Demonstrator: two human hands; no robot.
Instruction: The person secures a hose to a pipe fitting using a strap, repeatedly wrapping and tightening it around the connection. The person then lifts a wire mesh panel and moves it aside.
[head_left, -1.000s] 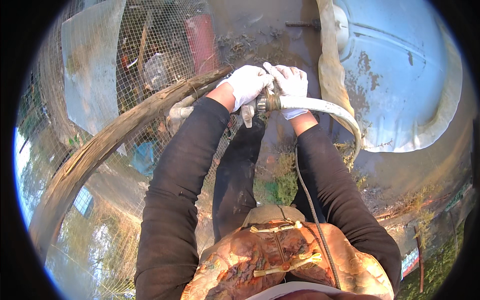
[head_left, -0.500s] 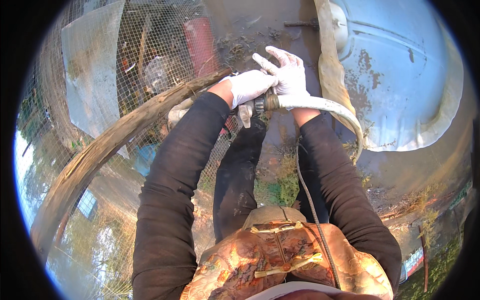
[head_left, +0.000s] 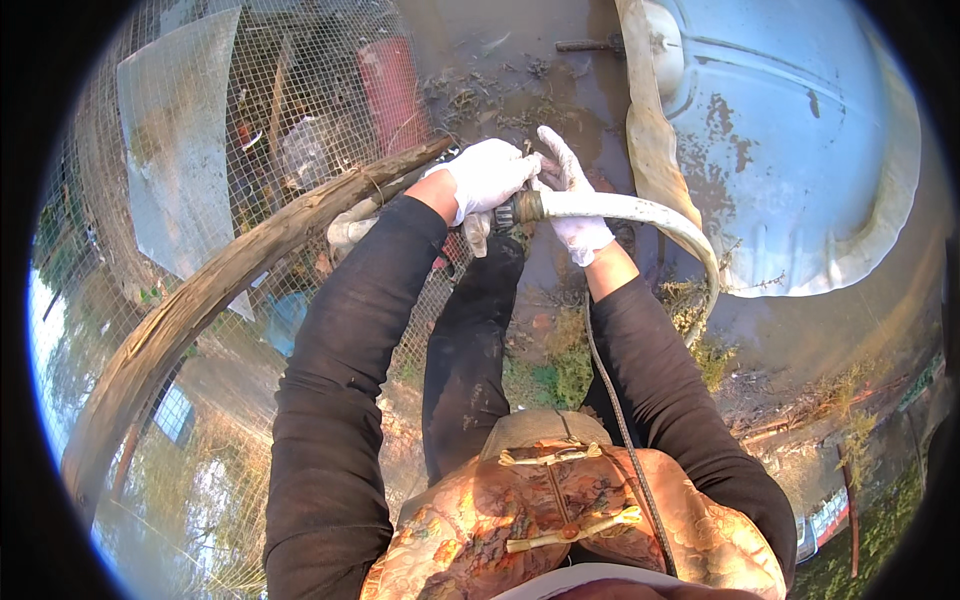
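Broadly, the ground ahead was covered by muddy water point(head_left: 480, 40), and its right side was taken up by a large blue tank point(head_left: 780, 150) edged with a pale rim. On the left, wire mesh point(head_left: 330, 65) was stretched over cluttered ground, with a pale panel point(head_left: 180, 150) and a red sheet point(head_left: 392, 95) seen against it. Across the mesh, a bent wooden pole point(head_left: 240, 250) was slanted from lower left up toward the hands. A white hose point(head_left: 630, 208) was curved leftward, over the right wrist area, into a dark ribbed collar point(head_left: 505, 214) directly below the fingers, beyond which a pale pipe point(head_left: 350, 228) was partly hidden by the left sleeve point(head_left: 350, 340). The white-gloved hands were brought close together above this joint. The left hand point(head_left: 488, 180) was curled, its fingertips drawn together beside the right hand point(head_left: 568, 178), one finger of which was raised. Some thin dark strand point(head_left: 527, 148) was perhaps pinched between them, but at this blur neither hand's grip could be told.
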